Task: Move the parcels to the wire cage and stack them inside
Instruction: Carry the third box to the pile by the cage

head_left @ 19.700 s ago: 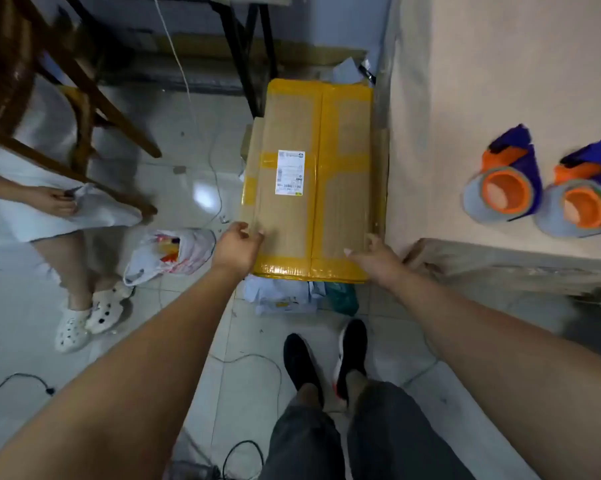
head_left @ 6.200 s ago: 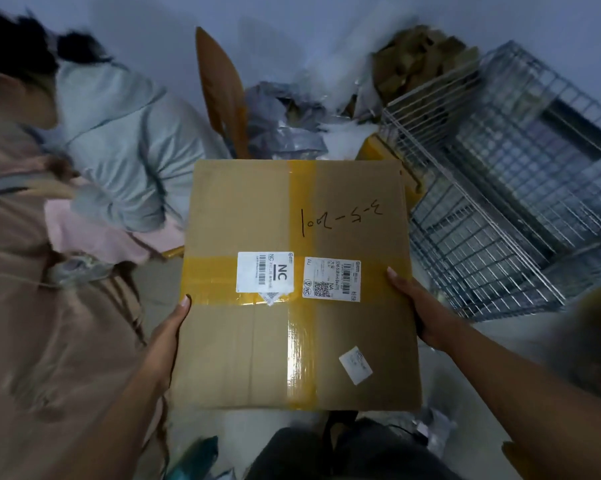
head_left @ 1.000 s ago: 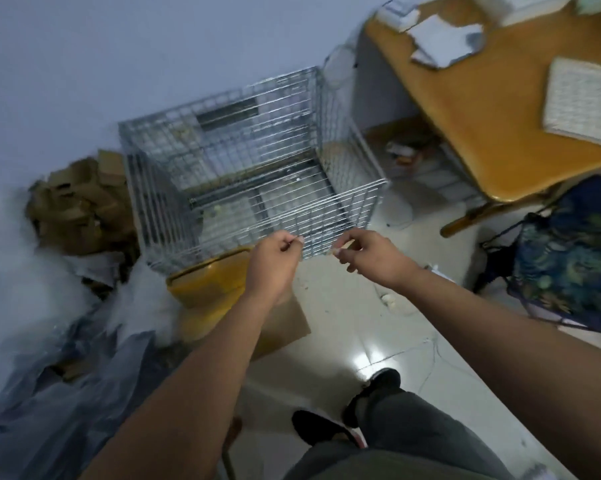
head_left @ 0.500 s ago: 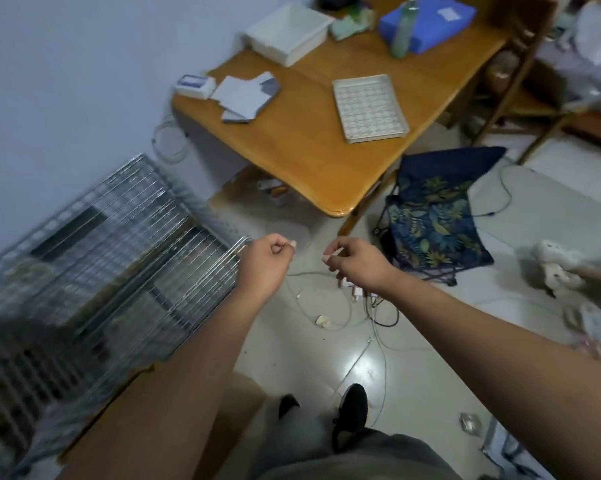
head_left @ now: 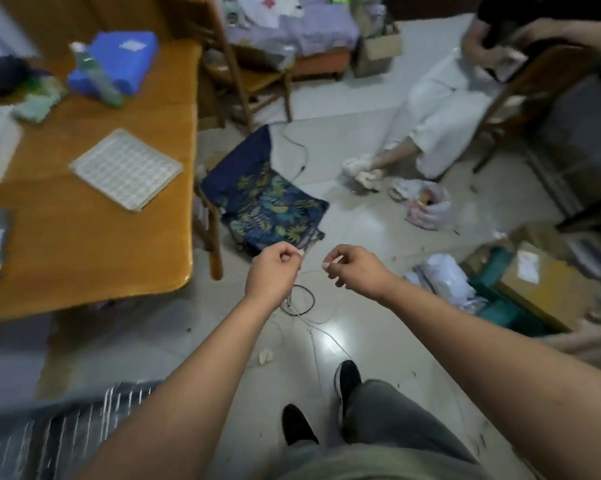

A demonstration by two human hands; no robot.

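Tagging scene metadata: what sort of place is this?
Probably a home room doubling as a packing space: wooden table, taped cardboard parcel on the tiled floor, wire cage at lower left.

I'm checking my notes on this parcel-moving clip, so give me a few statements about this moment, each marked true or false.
The left hand and right hand carry a parcel between them. False: both are curled and there is no parcel in them.
A cardboard parcel with a white label lies at the right of the view. True.
The wire cage shows at the lower left edge. True.
The leaf-patterned bag lies on the wooden table. False: it lies on the floor beside the table.
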